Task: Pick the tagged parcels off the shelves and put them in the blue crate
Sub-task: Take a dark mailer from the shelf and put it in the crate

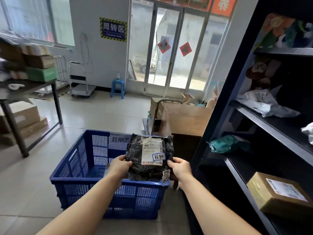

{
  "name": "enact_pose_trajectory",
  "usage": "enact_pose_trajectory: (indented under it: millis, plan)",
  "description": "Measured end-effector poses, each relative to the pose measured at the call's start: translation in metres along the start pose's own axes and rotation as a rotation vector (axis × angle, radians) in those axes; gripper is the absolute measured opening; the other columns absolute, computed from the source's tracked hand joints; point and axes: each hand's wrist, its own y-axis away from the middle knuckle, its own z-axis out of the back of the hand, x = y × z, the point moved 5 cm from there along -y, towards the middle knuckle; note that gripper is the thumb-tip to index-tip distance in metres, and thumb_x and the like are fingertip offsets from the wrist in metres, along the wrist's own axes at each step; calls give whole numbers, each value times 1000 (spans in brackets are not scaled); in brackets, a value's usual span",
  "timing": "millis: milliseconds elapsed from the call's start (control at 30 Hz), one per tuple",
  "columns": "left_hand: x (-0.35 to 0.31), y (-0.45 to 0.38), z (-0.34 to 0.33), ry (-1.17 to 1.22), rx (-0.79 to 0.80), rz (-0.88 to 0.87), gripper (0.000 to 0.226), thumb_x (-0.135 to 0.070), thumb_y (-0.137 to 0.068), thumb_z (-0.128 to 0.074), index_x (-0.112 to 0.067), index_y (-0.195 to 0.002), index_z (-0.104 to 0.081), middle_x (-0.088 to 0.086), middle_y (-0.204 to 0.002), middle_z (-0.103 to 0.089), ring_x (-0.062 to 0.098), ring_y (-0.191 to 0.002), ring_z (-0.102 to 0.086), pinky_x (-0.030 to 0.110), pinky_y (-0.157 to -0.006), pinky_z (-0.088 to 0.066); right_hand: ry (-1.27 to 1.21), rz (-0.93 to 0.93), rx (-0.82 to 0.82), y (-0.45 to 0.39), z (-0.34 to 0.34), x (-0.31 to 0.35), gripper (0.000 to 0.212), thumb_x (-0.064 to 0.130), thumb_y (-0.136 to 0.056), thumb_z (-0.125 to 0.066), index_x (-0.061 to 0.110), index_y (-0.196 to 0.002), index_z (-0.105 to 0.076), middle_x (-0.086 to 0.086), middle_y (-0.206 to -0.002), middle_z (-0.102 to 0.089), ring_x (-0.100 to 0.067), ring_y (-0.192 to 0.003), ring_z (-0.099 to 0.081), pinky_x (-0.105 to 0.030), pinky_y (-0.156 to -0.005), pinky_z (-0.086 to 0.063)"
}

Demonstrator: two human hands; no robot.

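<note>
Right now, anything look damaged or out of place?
Nothing damaged. The black plastic-wrapped parcel, held by left hand and right hand, hangs over the blue plastic crate's right end, tilted, not yet in.

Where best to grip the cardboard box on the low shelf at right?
Take the cardboard box by its two short ends, coming from the open aisle side of the shelf. It lies flat, label up, with clear room above; both hands look needed once the black parcel is dropped.

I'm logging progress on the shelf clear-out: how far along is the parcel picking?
Done: unclear; I can't make out parcels already in the blue crate. In hand: left hand and right hand hold a black tagged parcel over it. Left: release it, then check shelf items like the cardboard box.
</note>
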Motion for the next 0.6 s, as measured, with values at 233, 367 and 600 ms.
enact_pose_trajectory:
  millis: [233, 367, 600]
  plan:
    - [-19, -61, 12, -21, -21, 18, 28, -1, -93, -48, -10, -116, -60, 15, -106, -68, 31, -100, -65, 42, -79, -57, -7, -3, 39, -50, -41, 18, 17, 9, -86, -67, 11, -102, -70, -12, -100, -72, -30, -95, -69, -43, -83, -57]
    - [-25, -100, 6, 11, -11, 38, 30, 1, -93, -46, -8, -119, -59, 16, -106, -67, 31, -98, -64, 34, -67, -54, -23, -12, 59, -88, -56, 25, 23, 7, -86, -66, 26, -73, -64, -7, -86, -70, -27, -88, -67, -41, -80, -57]
    - [-38, -176, -13, 30, -54, 57, 30, 3, -94, -45, -9, -116, -59, 14, -99, -65, 29, -93, -61, 33, -70, -51, -3, -59, 96, -173, -82, 31, 19, 6, -85, -66, 23, -78, -68, -11, -94, -73, -29, -91, -69, -43, -83, -57]
